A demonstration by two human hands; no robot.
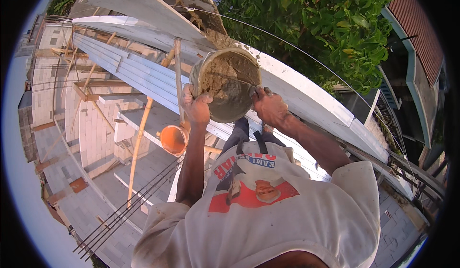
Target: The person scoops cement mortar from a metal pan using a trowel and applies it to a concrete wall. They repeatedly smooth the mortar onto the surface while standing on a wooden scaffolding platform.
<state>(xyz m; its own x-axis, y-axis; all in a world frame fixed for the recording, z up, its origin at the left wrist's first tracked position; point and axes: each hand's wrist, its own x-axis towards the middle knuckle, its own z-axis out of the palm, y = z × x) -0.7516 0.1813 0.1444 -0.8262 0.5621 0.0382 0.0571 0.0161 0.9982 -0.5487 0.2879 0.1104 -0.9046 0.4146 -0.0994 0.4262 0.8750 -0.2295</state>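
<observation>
Held up in front of me is a round bucket (232,106) with wet grey-brown mortar (225,74) inside, its mouth turned toward me. My left hand (195,102) is closed on the left side of its rim, thumb over the edge. On the opposite side my right hand (269,106) grips the rim, fingers curled round it. Just beyond the bucket, a mortar-smeared board or trough (191,7) rests by the top of a white wall (297,86). The bucket's far edge overlaps that wall in the view; whether they touch I cannot tell.
Below me run long pale metal planks (129,69) beside the wall. An orange bucket (173,139) hangs or stands by a bamboo pole (140,146). Several thin dark rods (129,208) jut out at lower left. Leafy branches (306,23) and a thin wire lie beyond the wall.
</observation>
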